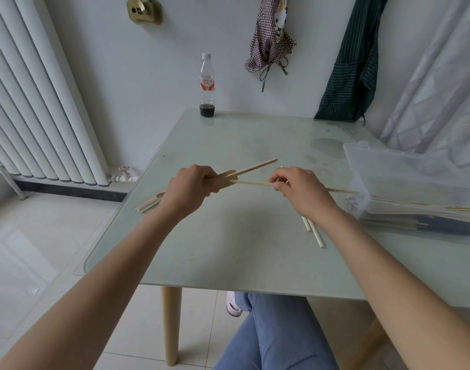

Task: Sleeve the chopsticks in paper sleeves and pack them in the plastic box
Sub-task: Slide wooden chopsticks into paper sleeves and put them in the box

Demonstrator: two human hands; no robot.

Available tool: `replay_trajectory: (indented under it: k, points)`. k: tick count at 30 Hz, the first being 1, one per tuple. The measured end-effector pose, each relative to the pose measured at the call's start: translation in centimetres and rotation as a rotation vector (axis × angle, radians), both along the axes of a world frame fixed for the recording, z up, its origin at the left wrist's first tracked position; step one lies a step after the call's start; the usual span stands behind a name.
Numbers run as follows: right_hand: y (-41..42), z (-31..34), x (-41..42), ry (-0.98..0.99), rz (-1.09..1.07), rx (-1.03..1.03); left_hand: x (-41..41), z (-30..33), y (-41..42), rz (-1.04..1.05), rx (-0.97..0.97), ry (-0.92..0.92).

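Observation:
My left hand (191, 188) grips a tan paper sleeve (148, 203) above the table, with one wooden chopstick (258, 166) sticking out of its mouth up and to the right. My right hand (300, 188) pinches a second chopstick (251, 183) whose tip sits at the sleeve's mouth; its other end shows past my hand toward the box. Two loose chopsticks (314, 232) lie on the glass beneath my right wrist. The clear plastic box (405, 177) stands open at the right, with several sleeved chopsticks in and under it.
A glass-topped table (228, 249) holds a plastic bottle (207, 85) with dark liquid at its far edge. A white radiator (36, 102) stands at the left. Aprons hang on the wall behind. My knees are under the table's near edge.

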State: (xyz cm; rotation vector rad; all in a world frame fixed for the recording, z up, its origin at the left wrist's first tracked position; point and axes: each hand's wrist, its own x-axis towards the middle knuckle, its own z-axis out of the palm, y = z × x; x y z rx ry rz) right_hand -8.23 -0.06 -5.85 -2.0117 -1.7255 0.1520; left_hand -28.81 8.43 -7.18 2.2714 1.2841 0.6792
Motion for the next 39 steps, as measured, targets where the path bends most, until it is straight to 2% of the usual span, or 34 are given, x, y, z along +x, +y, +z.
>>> replay_trajectory:
  k: [4, 8, 15, 17, 19, 21, 22, 24, 25, 27, 30, 35, 39]
  points:
    - [-0.3, 0.5, -0.1, -0.080, -0.024, 0.071, -0.3, 0.4, -0.4, -0.051, 0.009, -0.015]
    - [-0.3, 0.4, -1.0, -0.041, 0.055, 0.180, 0.1, 1.1, -1.1, -0.125, 0.017, -0.043]
    - [0.1, -0.4, -1.4, -0.013, 0.060, 0.413, 0.2, 1.5, -1.2, -0.186, -0.054, -0.039]
    - [0.0, -1.0, -1.7, -0.058, -0.010, 0.524, 0.3, 1.5, -1.3, -0.186, -0.078, -0.049]
    - [-0.6, -1.5, -1.9, -0.059, -0.219, 0.653, 0.4, 1.6, -1.3, -0.164, -0.089, -0.064]
    - [-0.9, -1.9, -1.7, 0.128, -0.387, 0.602, 0.3, 1.6, -1.1, -0.142, -0.102, -0.078]
    - [-0.9, -2.0, -1.5, 0.333, -0.380, 0.503, 0.3, 1.6, -1.2, -0.141, -0.121, -0.086]
    - [-0.8, -2.0, -1.2, 0.831, -0.243, 0.333, 0.6, 1.6, -1.3, -0.166, -0.177, -0.103]
    - [-0.8, -1.8, -1.0, 1.021, -0.179, 0.287, 0.8, 1.6, -1.6, -0.180, -0.199, -0.108]
    - [-0.7, -1.7, -0.9, 1.220, -0.109, 0.261, 1.2, 1.7, -2.0, -0.201, -0.200, -0.090]
    - [-0.7, -1.4, -0.8, 1.275, -0.127, 0.292, 1.8, 1.7, -2.3, -0.201, -0.202, -0.102]
    - [-0.6, -1.6, -2.3, 1.176, -0.127, 0.213, 3.1, 2.1, -2.7, -0.203, -0.163, -0.067]
    - [-1.3, -1.2, -0.4, 1.311, -0.148, 0.284, 3.5, 2.1, -2.3, -0.213, -0.147, -0.036]
